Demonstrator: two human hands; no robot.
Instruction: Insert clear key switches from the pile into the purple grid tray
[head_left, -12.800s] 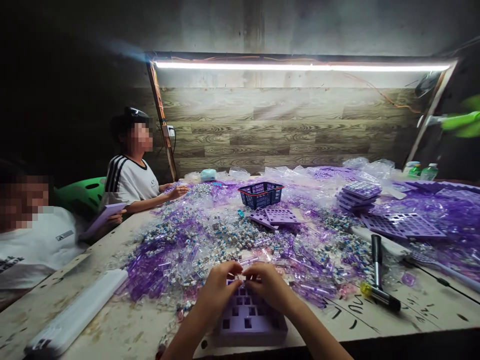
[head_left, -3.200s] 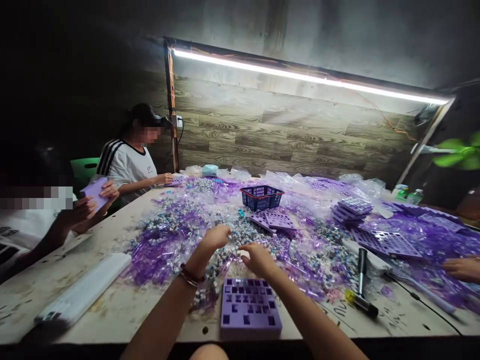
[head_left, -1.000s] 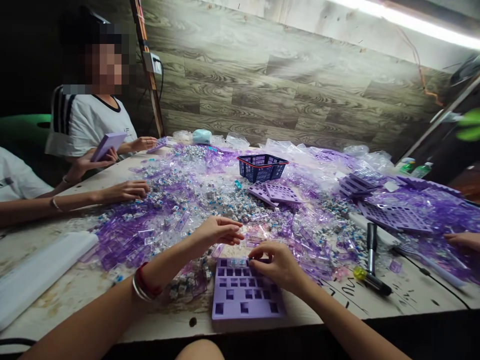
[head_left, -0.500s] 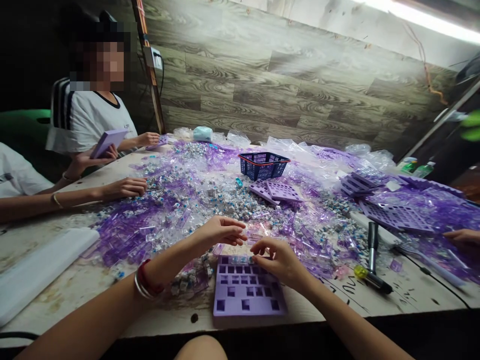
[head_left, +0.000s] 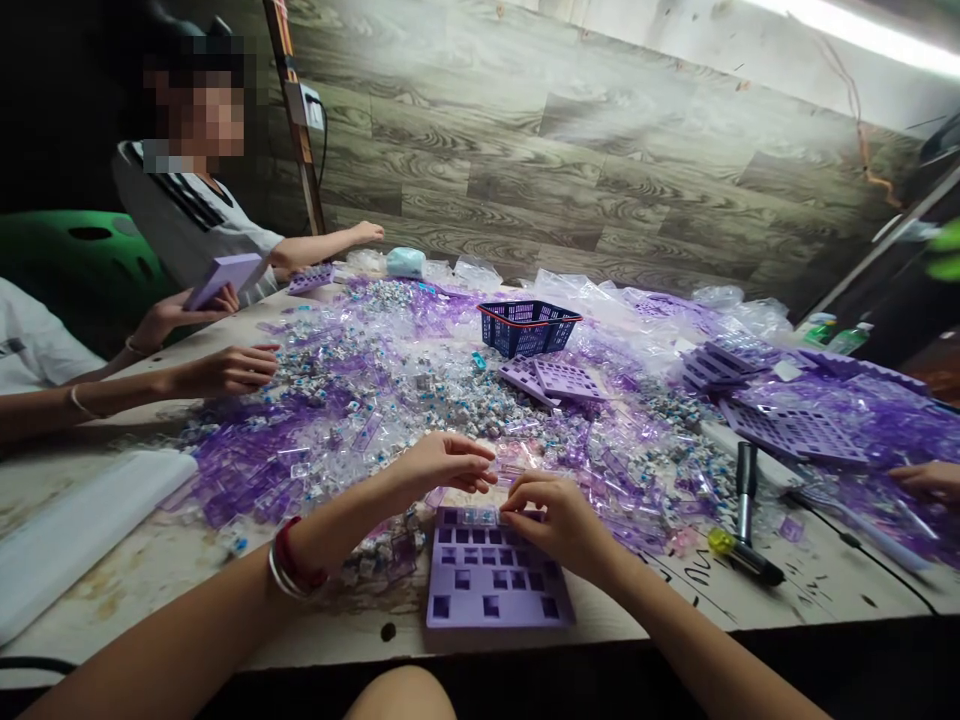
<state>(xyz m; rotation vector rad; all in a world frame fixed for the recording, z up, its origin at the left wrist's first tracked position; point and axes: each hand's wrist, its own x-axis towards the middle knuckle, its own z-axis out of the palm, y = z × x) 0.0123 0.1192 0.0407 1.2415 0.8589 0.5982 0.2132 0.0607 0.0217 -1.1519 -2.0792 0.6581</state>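
A purple foam tray (head_left: 470, 610) with rows of square holes lies at the table's front edge before me. Small clear pieces (head_left: 478, 516) with bluish parts sit in its top row. My right hand (head_left: 551, 515) is over the tray's upper right, thumb and forefinger pinched at a small clear piece at the end of that row. Just beyond the tray's top edge hovers my left hand (head_left: 450, 462), its fingers curled together; whatever they hold is hidden. Loose clear and purple plastic pieces (head_left: 262, 450) and small white-and-blue parts (head_left: 457, 385) are heaped around both hands.
Behind the heap stands a dark blue basket (head_left: 529, 328), near more purple trays (head_left: 570, 381). A screwdriver-like tool (head_left: 745, 500) lies at right, a long white block (head_left: 97, 540) at left. Co-workers' hands (head_left: 229, 370) work at left; another hand (head_left: 930, 480) shows at far right.
My right fingers have moved very slightly left along the tray's top row; my left hand is nearly still. The far co-worker has let go of a small tray and stretched an arm to the right.
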